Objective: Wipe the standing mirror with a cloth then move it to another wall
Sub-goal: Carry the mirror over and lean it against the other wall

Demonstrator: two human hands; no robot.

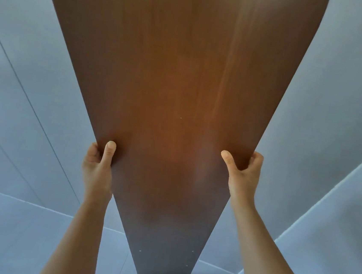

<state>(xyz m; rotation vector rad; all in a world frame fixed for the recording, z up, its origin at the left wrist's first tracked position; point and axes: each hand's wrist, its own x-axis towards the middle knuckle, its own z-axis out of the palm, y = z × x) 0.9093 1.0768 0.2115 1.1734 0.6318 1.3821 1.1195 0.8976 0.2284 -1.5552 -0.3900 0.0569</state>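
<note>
1. Gripping the tall brown wood-backed standing mirror (174,105) by its two long edges, back panel toward the camera, glass side out of view.
2. Left hand (97,166): thumb pressed flat on the brown panel, fingers curled around the left edge and clamped on it.
3. Right hand (241,176): thumb laid on the panel, fingers wrapped around the right edge, closed tight on it.
4. Filling the middle of the view, wide at the top and narrowing to a squared bottom end down near the pale grey tiled floor (9,230); contact with the floor impossible to tell.
5. Showing smooth wood grain, a lighter streak right of centre, and small pale dots near the bottom end.
6. Flanked by plain bluish-white walls (348,87) on both sides, meeting the floor in pale seams.
</note>
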